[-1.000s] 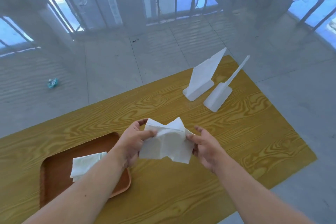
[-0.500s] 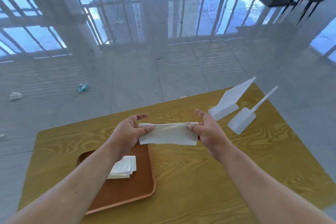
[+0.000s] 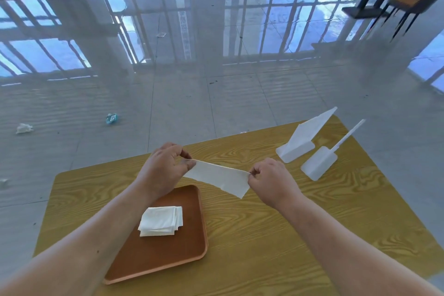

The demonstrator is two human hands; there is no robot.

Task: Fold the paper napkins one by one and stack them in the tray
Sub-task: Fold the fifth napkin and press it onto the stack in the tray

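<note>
I hold a white paper napkin (image 3: pixel 219 178), folded into a long strip, stretched in the air above the table. My left hand (image 3: pixel 163 169) pinches its left end and my right hand (image 3: pixel 270 181) pinches its right end. Below my left forearm lies a brown tray (image 3: pixel 168 247) on the yellow wooden table (image 3: pixel 276 235). A small stack of folded white napkins (image 3: pixel 161 221) rests in the tray's far half.
Two white plastic napkin holders stand at the table's far right: a slanted one (image 3: pixel 302 139) and a smaller one with a thin upright (image 3: pixel 322 161). Crumpled scraps (image 3: pixel 24 128) lie on the glossy tiled floor at left. A chair (image 3: pixel 408 0) stands far right.
The loose, rumpled napkin has been folded into a flat strip and pulled taut between both hands. The view has tilted up, so tray and table sit lower in frame.
</note>
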